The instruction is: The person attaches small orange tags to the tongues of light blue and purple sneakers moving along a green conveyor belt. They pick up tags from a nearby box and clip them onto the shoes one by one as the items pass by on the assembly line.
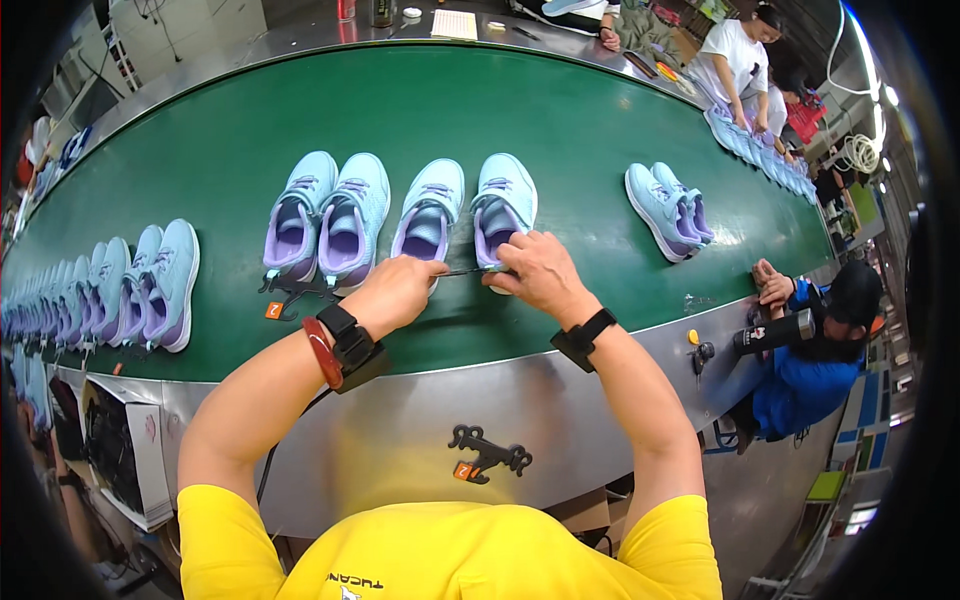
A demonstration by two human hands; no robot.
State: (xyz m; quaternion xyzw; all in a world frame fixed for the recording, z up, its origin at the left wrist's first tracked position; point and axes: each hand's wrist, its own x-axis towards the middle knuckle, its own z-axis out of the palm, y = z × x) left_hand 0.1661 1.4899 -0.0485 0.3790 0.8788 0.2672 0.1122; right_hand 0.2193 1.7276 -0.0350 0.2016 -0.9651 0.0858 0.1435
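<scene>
Two light-blue sneakers with lavender lining stand before me on the green belt, toes pointing away: a left shoe (430, 205) and a right shoe (505, 195). My left hand (402, 292) is closed at the left shoe's heel, pinching one end of a thin black shoe hanger (463, 272). The other end is gripped by my right hand (540, 276), whose fingers press at the right shoe's heel. The hanger spans the gap between both heels; its ends are hidden under my fingers. To the left, another sneaker pair (325, 215) has a black hanger (295, 292) with an orange tag at its heels.
A loose black hanger (488, 455) lies on the metal edge (400, 430) near me. A long row of sneakers (110, 290) fills the belt's left; one pair (668, 212) stands right. A person in blue (815, 370) sits by a black bottle (773, 333). Another person (738, 62) handles shoes far right.
</scene>
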